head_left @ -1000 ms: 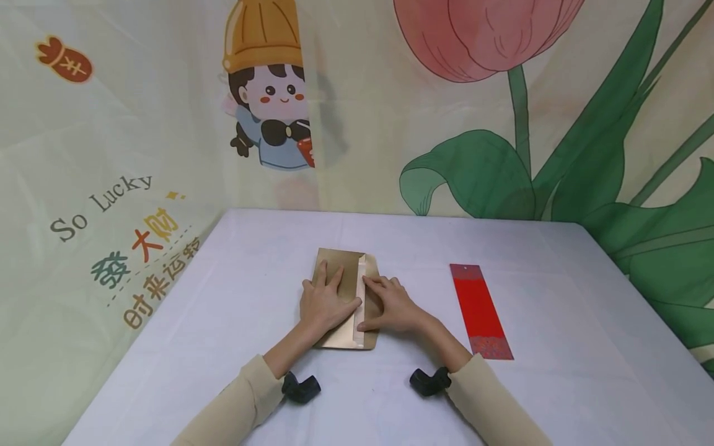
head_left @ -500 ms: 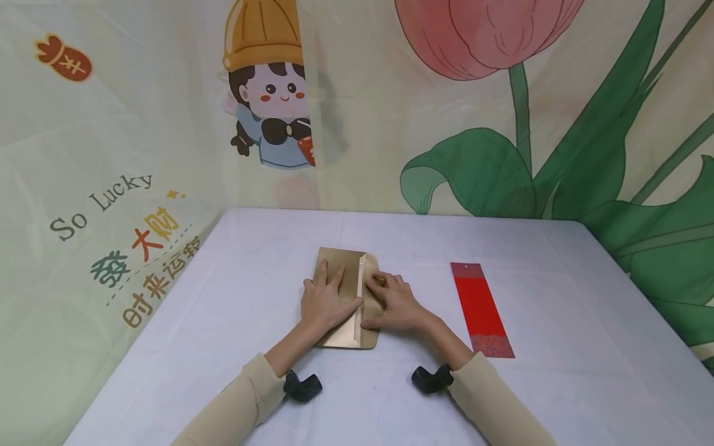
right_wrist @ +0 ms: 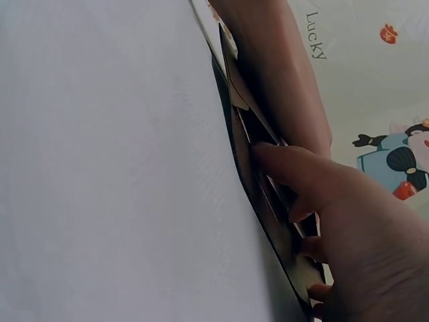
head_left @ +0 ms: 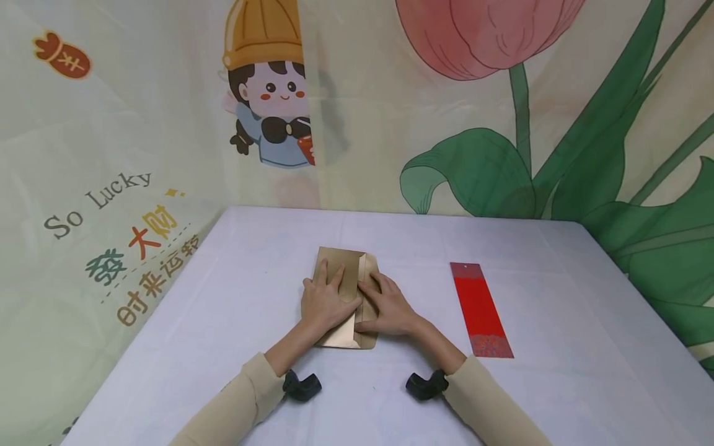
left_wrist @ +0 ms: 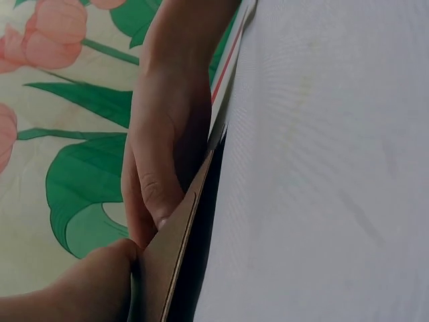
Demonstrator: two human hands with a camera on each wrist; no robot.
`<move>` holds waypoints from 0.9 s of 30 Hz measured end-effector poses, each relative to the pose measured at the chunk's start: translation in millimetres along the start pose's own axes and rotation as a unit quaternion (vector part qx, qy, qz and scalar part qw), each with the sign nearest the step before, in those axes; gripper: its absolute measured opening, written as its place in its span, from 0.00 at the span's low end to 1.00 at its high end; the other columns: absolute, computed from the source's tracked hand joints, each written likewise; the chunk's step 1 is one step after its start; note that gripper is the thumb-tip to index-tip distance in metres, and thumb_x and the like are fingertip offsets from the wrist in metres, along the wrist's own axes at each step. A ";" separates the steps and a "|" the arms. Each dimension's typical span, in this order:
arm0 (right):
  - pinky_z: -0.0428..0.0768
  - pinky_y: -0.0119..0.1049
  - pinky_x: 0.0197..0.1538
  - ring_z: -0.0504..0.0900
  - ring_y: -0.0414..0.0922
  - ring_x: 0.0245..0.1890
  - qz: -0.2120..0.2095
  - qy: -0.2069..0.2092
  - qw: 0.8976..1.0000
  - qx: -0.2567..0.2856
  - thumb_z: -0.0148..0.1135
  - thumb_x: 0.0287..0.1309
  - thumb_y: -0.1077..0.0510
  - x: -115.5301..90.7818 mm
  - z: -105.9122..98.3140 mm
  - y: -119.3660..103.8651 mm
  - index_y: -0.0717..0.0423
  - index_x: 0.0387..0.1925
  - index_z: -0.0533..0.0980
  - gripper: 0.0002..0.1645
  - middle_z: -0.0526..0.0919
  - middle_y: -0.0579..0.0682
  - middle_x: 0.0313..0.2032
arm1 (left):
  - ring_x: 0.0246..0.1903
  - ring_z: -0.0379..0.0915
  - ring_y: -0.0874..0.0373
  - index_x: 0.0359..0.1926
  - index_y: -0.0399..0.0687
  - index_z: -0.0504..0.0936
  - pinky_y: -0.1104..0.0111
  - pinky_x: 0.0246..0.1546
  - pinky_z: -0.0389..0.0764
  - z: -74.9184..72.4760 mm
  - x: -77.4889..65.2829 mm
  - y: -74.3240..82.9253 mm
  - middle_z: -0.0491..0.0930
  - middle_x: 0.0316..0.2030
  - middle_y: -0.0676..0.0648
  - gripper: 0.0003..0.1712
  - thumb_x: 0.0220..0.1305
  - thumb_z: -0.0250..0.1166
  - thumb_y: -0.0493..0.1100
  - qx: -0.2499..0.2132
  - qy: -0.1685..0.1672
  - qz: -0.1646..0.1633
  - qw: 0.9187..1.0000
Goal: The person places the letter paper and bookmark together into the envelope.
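A gold paper sheet, folded like an envelope (head_left: pixel 339 255), lies on the white table. Along its right part runs a lighter fold strip (head_left: pixel 365 265), its top raised a little. The left hand (head_left: pixel 326 303) presses flat on the sheet with fingers spread, its thumb reaching the strip. From the right, the right hand (head_left: pixel 393 311) touches the strip with its index finger and thumb, set apart from each other. The right wrist view shows that hand's (right_wrist: pixel 355 221) thumb along the raised paper edge (right_wrist: pixel 241 144); its other fingers bend against the paper, their tips partly hidden.
A red paper strip (head_left: pixel 481 303) with patterned ends and a small hole lies right of the right forearm. Black wrist devices (head_left: pixel 426 385) sit at both cuffs. A printed curtain (head_left: pixel 357 111) hangs behind the table (head_left: pixel 558 279).
The right hand first slid slightly right, off the fold strip, then moved back left onto it. The strip's top now looks wider. The left hand stays in place.
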State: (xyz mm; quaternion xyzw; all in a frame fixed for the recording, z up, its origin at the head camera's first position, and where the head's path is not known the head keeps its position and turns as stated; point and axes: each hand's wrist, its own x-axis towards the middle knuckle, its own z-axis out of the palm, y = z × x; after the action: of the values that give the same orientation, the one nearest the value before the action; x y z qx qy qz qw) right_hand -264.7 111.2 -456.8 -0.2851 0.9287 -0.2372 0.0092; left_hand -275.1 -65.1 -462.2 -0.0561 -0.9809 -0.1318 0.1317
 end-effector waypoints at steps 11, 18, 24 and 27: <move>0.52 0.55 0.62 0.46 0.56 0.66 0.005 0.014 1.000 0.028 0.62 0.41 0.36 1.4 1.9 2.9 0.48 0.66 0.56 0.52 0.48 0.59 0.67 | 0.37 0.65 0.38 0.63 0.55 0.65 0.62 0.26 0.67 1.3 0.1 0.8 0.52 0.66 0.38 0.48 0.41 0.55 0.71 -0.012 0.012 -0.001 1.000; 0.52 0.54 0.62 0.48 0.56 0.65 0.010 0.033 0.999 0.017 0.62 0.42 0.35 -0.5 2.9 4.5 0.52 0.67 0.53 0.54 0.50 0.60 0.66 | 0.38 0.65 0.36 0.64 0.56 0.63 0.60 0.30 0.68 2.2 0.6 4.1 0.52 0.66 0.38 0.48 0.41 0.55 0.70 -0.023 0.001 -0.007 1.000; 0.57 0.57 0.59 0.47 0.56 0.65 0.034 0.045 0.995 0.077 0.64 0.44 0.40 -10.8 -18.5 10.2 0.52 0.68 0.51 0.54 0.49 0.60 0.66 | 0.35 0.64 0.39 0.64 0.58 0.63 0.63 0.26 0.68 2.4 0.9 3.3 0.51 0.66 0.40 0.48 0.38 0.54 0.70 -0.031 0.005 -0.026 0.999; 0.60 0.58 0.57 0.50 0.58 0.64 0.086 0.095 0.989 0.071 0.65 0.46 0.47 -32.0 -43.8 25.3 0.54 0.66 0.54 0.48 0.53 0.62 0.64 | 0.34 0.62 0.41 0.64 0.60 0.63 0.65 0.24 0.65 1.4 0.6 2.3 0.50 0.67 0.41 0.48 0.37 0.54 0.68 -0.041 0.003 -0.036 0.999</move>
State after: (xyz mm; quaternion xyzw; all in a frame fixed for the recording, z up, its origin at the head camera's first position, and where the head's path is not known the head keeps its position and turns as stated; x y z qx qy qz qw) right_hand -257.9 165.7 -433.0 -0.1787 0.9273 -0.3265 -0.0383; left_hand -275.6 -62.5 -462.8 -0.0260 -0.9757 -0.1764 0.1272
